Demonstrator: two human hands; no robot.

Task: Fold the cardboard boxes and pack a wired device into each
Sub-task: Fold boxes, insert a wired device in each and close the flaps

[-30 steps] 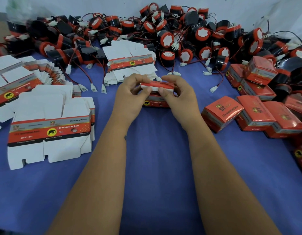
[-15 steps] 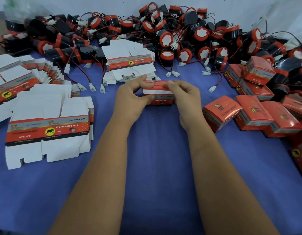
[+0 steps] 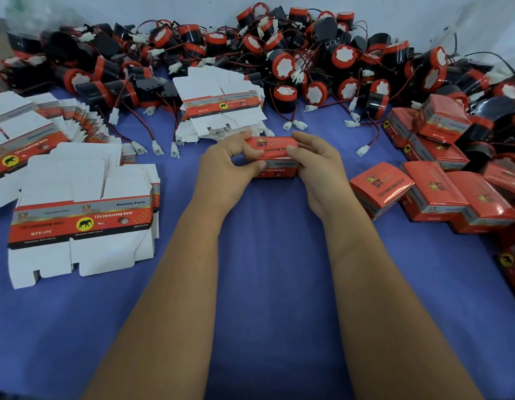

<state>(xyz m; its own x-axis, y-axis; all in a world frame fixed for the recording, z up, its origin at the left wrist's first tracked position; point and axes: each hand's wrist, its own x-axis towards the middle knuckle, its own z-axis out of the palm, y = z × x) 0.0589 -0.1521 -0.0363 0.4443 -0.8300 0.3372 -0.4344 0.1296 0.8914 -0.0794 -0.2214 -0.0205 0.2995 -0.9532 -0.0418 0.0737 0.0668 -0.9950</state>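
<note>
Nearest, both forearms reach out over the blue counter (image 3: pixel 265 284) and meet on one red box (image 3: pixel 272 157) at mid-counter. The left hand (image 3: pixel 227 166) and right hand (image 3: pixel 319 166) each pinch an end of it, thumbs on the near face and fingers over the top, probably to square it and press the lid flap home. The flat blanks (image 3: pixel 80 220) lie stacked at near left within easy reach, and more blanks (image 3: pixel 221 108) sit just beyond the hands. Finished boxes (image 3: pixel 429 192) gather on the right, out of the way. Farthest, the wired horns (image 3: pixel 282 64) lie heaped along the wall, ready for packing.
</note>
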